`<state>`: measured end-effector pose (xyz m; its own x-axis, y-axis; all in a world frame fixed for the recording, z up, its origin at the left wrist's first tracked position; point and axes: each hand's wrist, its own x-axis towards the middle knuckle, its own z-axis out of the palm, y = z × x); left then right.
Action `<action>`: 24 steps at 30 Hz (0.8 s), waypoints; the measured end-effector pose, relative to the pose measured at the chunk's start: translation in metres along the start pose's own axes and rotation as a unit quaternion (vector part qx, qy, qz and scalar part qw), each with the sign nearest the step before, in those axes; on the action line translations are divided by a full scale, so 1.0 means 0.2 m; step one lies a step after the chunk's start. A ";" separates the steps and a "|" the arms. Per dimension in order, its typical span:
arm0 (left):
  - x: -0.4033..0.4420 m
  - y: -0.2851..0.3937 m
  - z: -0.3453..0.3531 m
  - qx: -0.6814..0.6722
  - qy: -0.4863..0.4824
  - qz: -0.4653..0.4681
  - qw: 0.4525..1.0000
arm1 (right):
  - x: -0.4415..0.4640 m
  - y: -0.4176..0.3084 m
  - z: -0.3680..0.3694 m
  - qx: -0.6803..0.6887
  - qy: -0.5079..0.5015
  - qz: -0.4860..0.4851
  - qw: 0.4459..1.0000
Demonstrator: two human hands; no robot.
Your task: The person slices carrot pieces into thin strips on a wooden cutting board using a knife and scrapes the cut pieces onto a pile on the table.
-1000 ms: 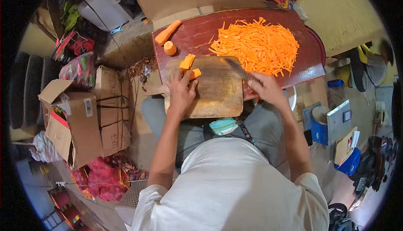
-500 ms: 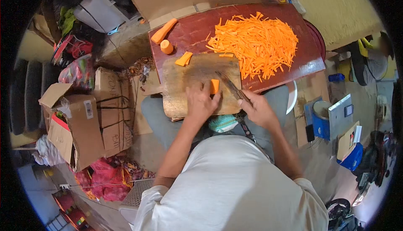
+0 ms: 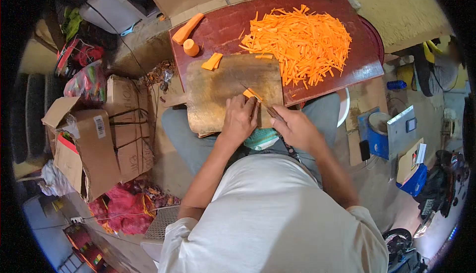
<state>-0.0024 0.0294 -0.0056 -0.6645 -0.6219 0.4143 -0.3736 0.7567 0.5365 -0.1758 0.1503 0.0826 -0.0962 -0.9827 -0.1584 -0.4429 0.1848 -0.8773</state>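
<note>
Mid-frame, the right hand [image 3: 296,126] grips a slim metal knife [image 3: 275,114]; the curled left hand [image 3: 240,118] steadies an orange carrot piece [image 3: 249,93] on a wooden board [image 3: 208,92]; at left, a brown cardboard box [image 3: 105,149] holds something red [image 3: 68,142].

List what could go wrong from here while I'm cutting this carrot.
Cut fingers: your left hand has its fingertips right by the knife in your right hand, so a slip could nick them.

Tipping: the near part of the cutting board lies over your lap, so hard pressure there might rock it.

Spilling: the carrot slices sit at the board's far left corner and might get nudged off.
</note>
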 end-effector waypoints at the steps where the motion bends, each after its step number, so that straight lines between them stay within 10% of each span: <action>1: 0.00 -0.01 0.00 0.001 -0.004 0.007 1.000 | -0.02 0.00 0.00 -0.020 -0.006 0.014 1.000; 24: -0.03 -0.07 0.02 -0.017 -0.019 0.016 1.000 | 0.09 0.01 0.07 -0.095 0.016 0.013 0.995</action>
<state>0.0036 0.0233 -0.0189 -0.6997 -0.5891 0.4043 -0.3302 0.7684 0.5481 -0.1656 0.1322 0.0703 -0.1367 -0.9771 -0.1632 -0.6006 0.2128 -0.7707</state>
